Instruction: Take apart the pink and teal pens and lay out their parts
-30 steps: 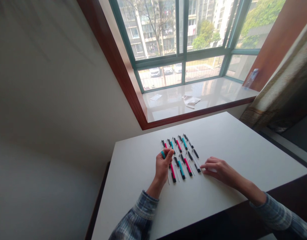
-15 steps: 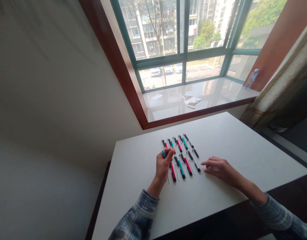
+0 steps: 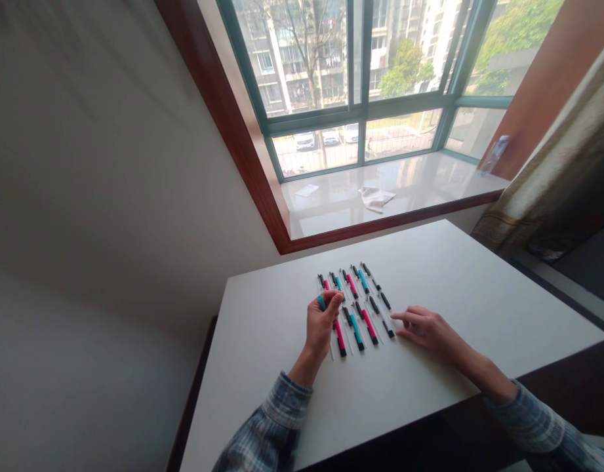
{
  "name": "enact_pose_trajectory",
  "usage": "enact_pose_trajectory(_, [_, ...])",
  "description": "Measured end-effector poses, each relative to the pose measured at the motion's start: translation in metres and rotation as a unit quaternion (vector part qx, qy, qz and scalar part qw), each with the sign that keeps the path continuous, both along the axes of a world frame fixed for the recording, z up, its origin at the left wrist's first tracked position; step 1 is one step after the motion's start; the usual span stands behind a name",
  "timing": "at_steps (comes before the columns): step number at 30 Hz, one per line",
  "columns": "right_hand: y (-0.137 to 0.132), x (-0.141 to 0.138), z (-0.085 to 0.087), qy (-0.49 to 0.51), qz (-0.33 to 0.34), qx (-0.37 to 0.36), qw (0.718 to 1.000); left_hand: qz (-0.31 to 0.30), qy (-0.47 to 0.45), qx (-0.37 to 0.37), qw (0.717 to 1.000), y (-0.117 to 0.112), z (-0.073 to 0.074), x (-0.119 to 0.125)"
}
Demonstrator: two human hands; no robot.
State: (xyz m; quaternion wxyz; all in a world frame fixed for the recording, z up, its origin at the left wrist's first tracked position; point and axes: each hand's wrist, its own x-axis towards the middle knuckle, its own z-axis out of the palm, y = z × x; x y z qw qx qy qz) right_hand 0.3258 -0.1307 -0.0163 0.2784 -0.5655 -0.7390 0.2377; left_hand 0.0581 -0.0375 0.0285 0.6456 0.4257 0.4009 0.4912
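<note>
My left hand [image 3: 322,316] is closed around a teal pen barrel [image 3: 322,302], whose end pokes out past the fingers; the rest of it is hidden. Beneath and beside this hand lie two rows of pen parts: pink barrels [image 3: 369,324], teal barrels [image 3: 355,328], black grips [image 3: 385,300] and thin white refills. My right hand [image 3: 424,328] hovers low over the table at the near row's right end, fingers apart and holding nothing visible. Its fingertips are close to a short black pen part [image 3: 389,329]; I cannot tell whether they touch it.
The white table [image 3: 459,282] stands against the wall below a window sill [image 3: 331,213]. On the sill are a crumpled white cloth or paper [image 3: 377,198], a flat white paper [image 3: 307,190] and a clear bottle [image 3: 495,156]. A curtain [image 3: 532,177] hangs at the right.
My right hand has moved slightly left, closer to the right end of the near row. My left hand stays in place with the teal barrel.
</note>
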Motion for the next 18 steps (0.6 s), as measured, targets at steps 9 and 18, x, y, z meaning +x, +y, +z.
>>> enact_pose_trajectory(9, [-0.0027, 0.0019, 0.001, -0.007, 0.035, 0.002, 0.999, 0.001, 0.001, -0.005, 1.0, -0.0001, 0.0009, 0.0008])
enact_pose_trajectory(18, [-0.0004, 0.002, 0.0013, -0.018, 0.045, 0.002, 0.999, 0.0, -0.001, 0.003, 1.0, 0.0002, -0.0016, 0.001])
